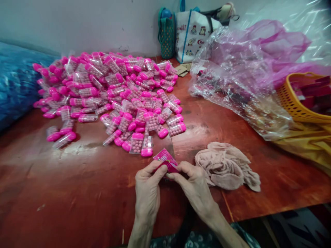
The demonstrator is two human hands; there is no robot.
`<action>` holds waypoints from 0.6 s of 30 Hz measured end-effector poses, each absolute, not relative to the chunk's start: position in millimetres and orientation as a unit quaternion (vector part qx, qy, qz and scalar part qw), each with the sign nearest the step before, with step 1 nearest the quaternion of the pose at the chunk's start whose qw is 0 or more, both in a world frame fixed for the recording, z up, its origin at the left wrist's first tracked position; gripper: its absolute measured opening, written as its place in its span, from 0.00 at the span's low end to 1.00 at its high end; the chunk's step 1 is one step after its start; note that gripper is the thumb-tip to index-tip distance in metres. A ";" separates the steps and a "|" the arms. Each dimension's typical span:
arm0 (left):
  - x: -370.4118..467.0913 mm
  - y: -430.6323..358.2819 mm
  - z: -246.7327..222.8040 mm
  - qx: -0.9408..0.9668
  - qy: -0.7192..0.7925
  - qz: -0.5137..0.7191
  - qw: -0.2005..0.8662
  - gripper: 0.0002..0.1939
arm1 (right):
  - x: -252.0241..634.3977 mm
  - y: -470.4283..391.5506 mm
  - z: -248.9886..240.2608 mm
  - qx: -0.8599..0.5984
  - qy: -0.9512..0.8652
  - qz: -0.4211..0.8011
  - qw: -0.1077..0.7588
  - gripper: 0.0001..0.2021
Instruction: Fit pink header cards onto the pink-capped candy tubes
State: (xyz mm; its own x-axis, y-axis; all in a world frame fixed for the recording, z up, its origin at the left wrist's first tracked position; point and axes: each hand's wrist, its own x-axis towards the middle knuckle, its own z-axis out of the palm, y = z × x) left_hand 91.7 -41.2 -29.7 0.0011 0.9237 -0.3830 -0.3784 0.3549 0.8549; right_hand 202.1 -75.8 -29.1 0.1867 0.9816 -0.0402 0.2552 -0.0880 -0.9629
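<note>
Between my two hands, above the front of the table, is a small pink printed packet (165,155), possibly a label or card sleeve. My left hand (151,179) pinches its left side between thumb and fingers. Thumb and forefinger of my right hand (193,182) close on its right corner. What lies under the fingertips is hidden. Just beyond the packet, a large heap of clear plastic containers (136,143) with pink caps is spread over the table, each filled with small pale pink balls.
A crumpled beige cloth (227,167) lies right of my hands on the reddish table (77,193). Clear and pink plastic bags (248,69) and a yellow basket (297,100) of dark pink pieces stand at the right. Blue plastic (20,82) bulges at left; a white bag (188,38) stands behind.
</note>
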 end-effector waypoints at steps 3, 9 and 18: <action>91.6 -39.8 -27.5 0.236 0.500 0.495 0.670 0.07 | 198.1 -76.1 -30.4 -0.611 -0.532 0.348 0.471 0.08; 86.7 -36.4 -27.1 0.181 0.507 0.471 0.699 0.10 | 191.0 -76.2 -29.6 -0.590 -0.596 0.277 0.468 0.11; 85.0 -36.9 -19.2 0.144 0.517 0.485 0.690 0.12 | 188.4 -79.6 -21.5 -0.583 -0.561 0.364 0.461 0.05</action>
State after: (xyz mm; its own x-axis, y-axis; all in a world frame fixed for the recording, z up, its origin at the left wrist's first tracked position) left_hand 85.0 -36.9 -19.2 -0.0054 0.8187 -0.5742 -0.5211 0.4878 0.7004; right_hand 188.4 -79.6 -21.5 0.1052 0.9902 0.0919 0.3188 0.0539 -0.9463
